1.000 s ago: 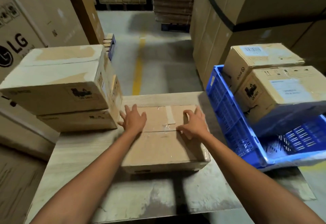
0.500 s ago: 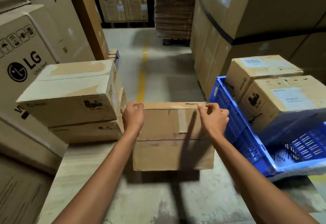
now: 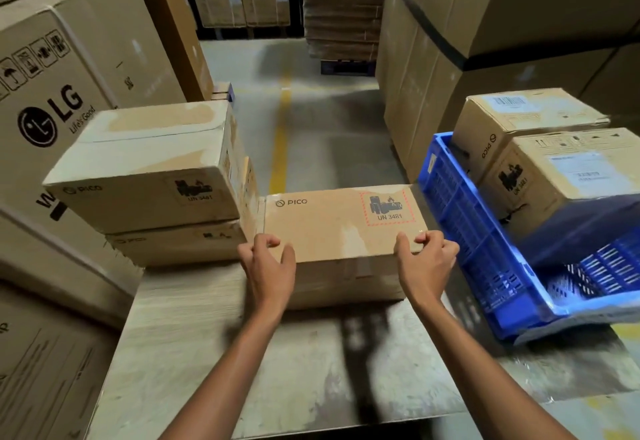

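Note:
A brown PICO carton (image 3: 341,221) with a red-framed UN 3481 label lies on the pale table (image 3: 207,353), its labelled face turned up. My left hand (image 3: 266,266) grips its near left edge, fingers curled over the top. At the near right corner my right hand (image 3: 427,265) holds it the same way. Just left of it stand two stacked PICO cartons (image 3: 149,166), almost touching its left end.
A blue plastic crate (image 3: 485,252) sits at the right with two more cartons (image 3: 561,176) in it. Tall LG cartons (image 3: 52,100) wall the left, large brown boxes (image 3: 485,41) the right. A floor aisle with a yellow line (image 3: 280,142) runs ahead.
The carton was rolled over away from me: first its taped face was up, then it stood on edge, now the labelled face is up. Both hands shifted to its near edge.

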{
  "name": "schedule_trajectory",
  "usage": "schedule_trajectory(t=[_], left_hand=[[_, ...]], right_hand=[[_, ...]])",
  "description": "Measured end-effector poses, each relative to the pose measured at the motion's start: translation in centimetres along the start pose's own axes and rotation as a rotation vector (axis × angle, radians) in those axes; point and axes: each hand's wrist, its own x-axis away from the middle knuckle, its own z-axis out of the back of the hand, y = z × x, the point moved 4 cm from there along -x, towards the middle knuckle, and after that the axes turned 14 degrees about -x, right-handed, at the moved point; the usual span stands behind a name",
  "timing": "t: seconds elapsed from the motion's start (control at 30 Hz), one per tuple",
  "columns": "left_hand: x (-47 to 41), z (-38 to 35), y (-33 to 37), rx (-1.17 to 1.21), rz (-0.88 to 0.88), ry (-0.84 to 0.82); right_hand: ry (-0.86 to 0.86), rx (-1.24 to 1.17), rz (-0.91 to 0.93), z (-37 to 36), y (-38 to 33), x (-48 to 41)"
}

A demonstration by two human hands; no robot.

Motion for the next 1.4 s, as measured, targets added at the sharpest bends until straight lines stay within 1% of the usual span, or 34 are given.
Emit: schedule_trajectory(t=[0.07, 0.1, 0.13, 0.2, 0.27, 0.33, 0.4, 0.5, 0.63, 0.77, 0.83, 0.9, 1.0, 1.13, 1.2, 1.3, 1.4], left_hand=[[0.1, 0.3, 0.5, -0.230, -0.133, 0.050], [0.2, 0.4, 0.8, -0.364, -0.239, 0.093], [0.3, 0.3, 1.1, -0.448, -0.350, 0.128], [0.4, 0.2, 1.6, -0.473, -0.547, 0.126], [0.6, -0.1, 1.7, -0.427, -0.666, 0.099], [0.7, 0.0, 1.7, -0.420, -0.705, 0.113], [0.6, -0.1, 2.0, -0.444, -0.693, 0.101], [-0.4, -0.4, 2.8, -0.596, -0.704, 0.056], [-2.3, -0.7, 4.4, -0.747, -0.745, -0.097], [-4.1, -2.0, 4.6, -0.742, -0.716, -0.170], [-4.4, -2.7, 3.9, -0.713, -0.650, -0.219], [-4.3, -3.1, 3.6, -0.701, -0.584, -0.258], [-4.3, -3.1, 4.6, -0.720, -0.556, -0.273], [-4.1, -2.8, 6.2, -0.813, -0.541, -0.306], [-3.8, -3.3, 6.9, -0.814, -0.547, -0.348], [-3.3, -4.6, 7.3, -0.707, -0.587, -0.409], [-2.8, -5.4, 6.8, -0.701, -0.609, -0.360]], right_hand=[[0.007, 0.152, 0.143, -0.5, -0.9, 0.5], [-0.010, 0.199, 0.242, -1.1, -1.6, 1.0], [-0.050, 0.202, 0.349, -1.8, -2.3, 1.6], [-0.197, 0.110, 0.560, -3.9, -3.5, 3.4], [-0.371, 0.056, 0.694, -6.0, -4.2, 5.5], [-0.457, 0.088, 0.797, -7.4, -4.7, 6.8], [-0.458, 0.149, 0.864, -8.0, -4.9, 7.1], [-0.449, 0.272, 0.883, -8.4, -5.1, 6.9], [-0.479, 0.547, 0.887, -9.4, -6.4, 5.5], [-0.615, 0.689, 0.811, -10.7, -7.5, 3.3], [-0.724, 0.701, 0.783, -10.9, -7.1, 3.1], [-0.794, 0.698, 0.759, -10.9, -6.5, 3.3], [-0.838, 0.707, 0.732, -10.8, -6.9, 2.9], [-0.875, 0.711, 0.732, -10.7, -7.4, 1.3], [-0.872, 0.735, 0.663, -10.3, -6.7, 0.3], [-0.811, 0.774, 0.584, -8.9, -5.3, -0.9], [-0.790, 0.751, 0.586, -8.2, -4.6, -1.0]])
